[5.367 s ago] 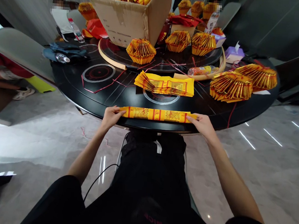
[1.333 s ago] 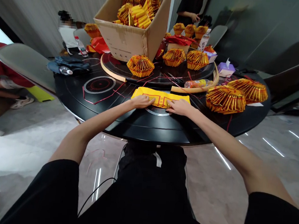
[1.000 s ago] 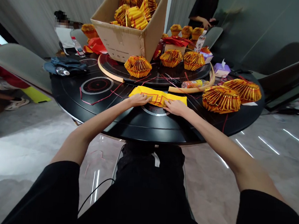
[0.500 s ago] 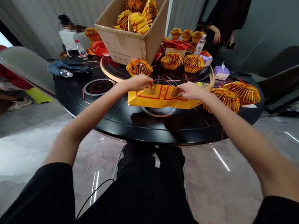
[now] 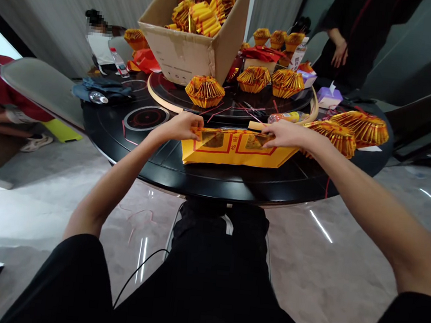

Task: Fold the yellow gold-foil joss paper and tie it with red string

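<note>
A stack of yellow joss paper [image 5: 235, 156], printed with red frames and gold foil squares, is held on edge over the near side of the black round table. My left hand [image 5: 182, 127] pinches its upper left end between thumb and fingers. At the upper right end my right hand [image 5: 284, 135] grips the paper the same way. Just beyond it sits a pleated gold paper ornament [image 5: 205, 92] on the turntable. More pleated ornaments [image 5: 332, 137] lie beside my right forearm.
A cardboard box [image 5: 183, 57] full of folded gold paper stands on the turntable [image 5: 157, 95]. Behind are bottles, a purple tissue box [image 5: 329, 97] and red string. A blue cloth bag [image 5: 105, 92] lies at left. A person [image 5: 359, 38] stands at back right; others are at left.
My hands have moved apart toward the ends of the paper, the left one leftward. The paper's printed face shows more fully. The view has shifted slightly, and the standing person's hand has moved.
</note>
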The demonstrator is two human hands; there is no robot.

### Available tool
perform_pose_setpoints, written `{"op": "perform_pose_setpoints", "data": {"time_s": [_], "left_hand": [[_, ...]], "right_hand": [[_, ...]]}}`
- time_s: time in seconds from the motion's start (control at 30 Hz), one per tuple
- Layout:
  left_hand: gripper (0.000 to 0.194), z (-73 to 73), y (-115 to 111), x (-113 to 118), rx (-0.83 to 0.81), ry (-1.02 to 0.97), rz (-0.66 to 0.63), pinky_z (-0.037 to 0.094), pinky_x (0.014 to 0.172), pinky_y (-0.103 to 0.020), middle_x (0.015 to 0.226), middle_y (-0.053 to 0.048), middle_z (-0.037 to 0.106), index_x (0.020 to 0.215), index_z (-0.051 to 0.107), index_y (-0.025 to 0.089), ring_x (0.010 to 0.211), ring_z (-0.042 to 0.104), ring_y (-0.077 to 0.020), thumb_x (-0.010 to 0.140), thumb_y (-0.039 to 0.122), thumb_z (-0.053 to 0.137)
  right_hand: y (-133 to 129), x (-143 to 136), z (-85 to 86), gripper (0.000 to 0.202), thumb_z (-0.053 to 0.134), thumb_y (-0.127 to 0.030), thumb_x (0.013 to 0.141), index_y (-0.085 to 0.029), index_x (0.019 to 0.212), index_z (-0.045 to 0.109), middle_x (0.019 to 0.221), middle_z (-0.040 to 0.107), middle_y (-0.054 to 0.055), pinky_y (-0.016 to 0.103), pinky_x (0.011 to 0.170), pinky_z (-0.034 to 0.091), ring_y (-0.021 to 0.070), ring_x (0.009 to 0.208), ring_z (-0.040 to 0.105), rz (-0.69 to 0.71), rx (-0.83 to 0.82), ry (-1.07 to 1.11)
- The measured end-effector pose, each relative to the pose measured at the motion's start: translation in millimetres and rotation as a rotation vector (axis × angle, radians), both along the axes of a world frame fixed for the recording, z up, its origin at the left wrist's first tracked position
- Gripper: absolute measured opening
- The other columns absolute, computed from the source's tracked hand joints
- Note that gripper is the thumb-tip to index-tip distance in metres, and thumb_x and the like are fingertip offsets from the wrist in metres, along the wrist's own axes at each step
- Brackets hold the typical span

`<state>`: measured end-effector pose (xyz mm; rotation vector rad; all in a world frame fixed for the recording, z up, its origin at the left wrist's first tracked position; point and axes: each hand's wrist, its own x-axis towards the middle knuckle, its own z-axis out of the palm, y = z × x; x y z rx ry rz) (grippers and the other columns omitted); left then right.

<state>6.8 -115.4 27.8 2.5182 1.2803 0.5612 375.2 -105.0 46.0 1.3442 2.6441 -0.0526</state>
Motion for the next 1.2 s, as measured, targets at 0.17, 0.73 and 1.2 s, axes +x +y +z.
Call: {"op": "perform_pose_setpoints", "data": {"time_s": [0.17, 0.73, 1.2], "left_hand": [[0.048, -40.3, -31, -4, -0.141, -0.636, 0.125, 0.053, 0.065, -0.027, 0.073, 0.003, 0.065, 0.089, 0.061, 0.021, 0.069, 0.065, -0.0159, 0.053, 0.038, 0.089], [0.035, -60.1, -68, 3, 0.017, -1.000, 0.388, 0.055, 0.059, -0.028, 0.067, 0.004, 0.067, 0.071, 0.065, 0.023, 0.061, 0.062, -0.0152, 0.047, 0.028, 0.090], [0.051, -89.2, -84, 8, -0.386, -1.104, 0.446, 0.063, 0.073, -0.035, 0.075, -0.004, 0.078, 0.071, 0.077, 0.014, 0.068, 0.071, -0.0205, 0.029, 0.031, 0.099]], "right_hand": [[-12, 7, -6.4, 0.023, 0.072, -0.029, 0.088, -0.018, 0.105, 0.081, 0.092, 0.080, 0.007, 0.033, 0.072, 0.047, 0.0236, 0.081, 0.071, 0.034, -0.090, 0.055], [-46, 8, 4.3, 0.012, 0.068, -0.025, 0.085, -0.021, 0.087, 0.080, 0.071, 0.073, 0.002, 0.030, 0.061, 0.041, 0.0190, 0.065, 0.064, -0.031, -0.039, 0.111], [-44, 36, -16.6, 0.021, 0.085, -0.040, 0.071, -0.021, 0.079, 0.083, 0.059, 0.065, -0.002, 0.029, 0.059, 0.039, 0.0152, 0.058, 0.055, -0.157, -0.039, 0.594]]}}
